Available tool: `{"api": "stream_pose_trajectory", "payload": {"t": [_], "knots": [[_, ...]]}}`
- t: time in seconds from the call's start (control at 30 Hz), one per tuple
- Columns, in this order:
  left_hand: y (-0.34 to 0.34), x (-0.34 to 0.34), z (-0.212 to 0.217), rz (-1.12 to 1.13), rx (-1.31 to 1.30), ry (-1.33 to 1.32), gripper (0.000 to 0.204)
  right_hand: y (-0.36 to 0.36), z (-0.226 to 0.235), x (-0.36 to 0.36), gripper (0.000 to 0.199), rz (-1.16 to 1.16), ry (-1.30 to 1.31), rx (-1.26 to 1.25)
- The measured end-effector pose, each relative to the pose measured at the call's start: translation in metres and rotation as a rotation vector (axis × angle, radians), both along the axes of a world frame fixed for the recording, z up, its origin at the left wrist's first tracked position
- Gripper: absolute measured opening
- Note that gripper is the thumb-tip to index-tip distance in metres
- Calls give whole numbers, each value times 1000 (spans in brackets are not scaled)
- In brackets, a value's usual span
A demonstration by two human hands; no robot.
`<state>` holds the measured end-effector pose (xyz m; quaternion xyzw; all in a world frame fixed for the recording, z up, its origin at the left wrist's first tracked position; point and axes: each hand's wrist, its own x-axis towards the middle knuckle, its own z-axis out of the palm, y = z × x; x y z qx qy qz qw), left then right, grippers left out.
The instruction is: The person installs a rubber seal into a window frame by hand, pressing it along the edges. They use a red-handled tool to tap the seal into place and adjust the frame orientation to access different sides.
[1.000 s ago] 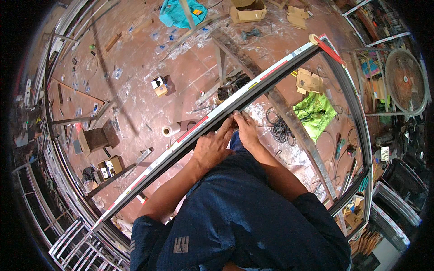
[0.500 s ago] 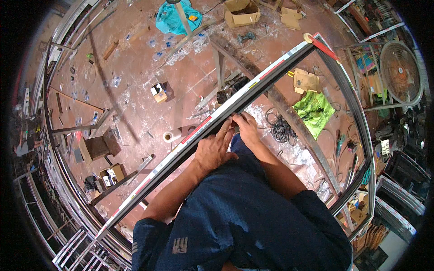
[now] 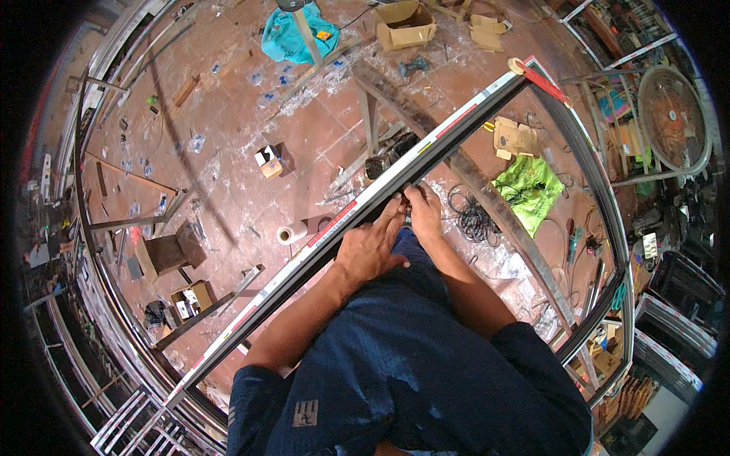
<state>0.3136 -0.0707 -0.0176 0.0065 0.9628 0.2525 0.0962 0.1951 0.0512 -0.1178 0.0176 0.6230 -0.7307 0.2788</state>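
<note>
A large metal frame (image 3: 332,220) with white-and-red film on its outer face and dark inner channels lies slantwise in front of me. My left hand (image 3: 371,247) rests at the near edge of its long bar, fingers stretched toward the upper right, fingertips touching the dark channel. Close beside it, my right hand (image 3: 424,213) has its fingers bent and pressed together against the same edge. Whatever small thing may be between those fingers is hidden. A red, long object (image 3: 541,82) with a pale round end lies across the frame's far right corner.
Rusty steel beams (image 3: 494,199) pass below the frame. Underneath are a coil of black cable (image 3: 475,216) and a lime-green cloth (image 3: 528,194). Cardboard boxes (image 3: 405,26), a white roll (image 3: 289,234) and scraps litter the brown floor. A fan (image 3: 673,118) stands at right.
Both hands have shifted slightly to the right along the bar, staying close together. The frame keeps nearly the same place.
</note>
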Motion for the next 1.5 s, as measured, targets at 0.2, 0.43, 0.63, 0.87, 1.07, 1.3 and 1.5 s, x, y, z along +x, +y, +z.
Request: {"api": "stream_pose_trajectory", "payload": {"t": [0.2, 0.43, 0.63, 0.87, 1.07, 1.3, 1.5], "knots": [[3, -13, -4, 43, 67, -93, 99, -1, -7, -8, 19, 1, 28, 21], [6, -18, 1, 18, 12, -10, 98, 10, -12, -20, 17, 5, -14, -39], [7, -21, -15, 15, 43, 115, 98, 3, 8, -23, 24, -13, -68, 50], [12, -39, -1, 2, 29, -2, 97, 3, -6, -31, 18, -97, -49, -54], [13, -43, -3, 22, 38, -87, 100, 2, 0, -35, 17, -87, -7, -7], [14, -47, 3, 1, 10, -95, 105, 8, -11, -44, 19, -57, -31, -17], [18, -60, 5, -11, -3, -76, 101, 5, 3, -48, 30, -142, -1, 2]]}}
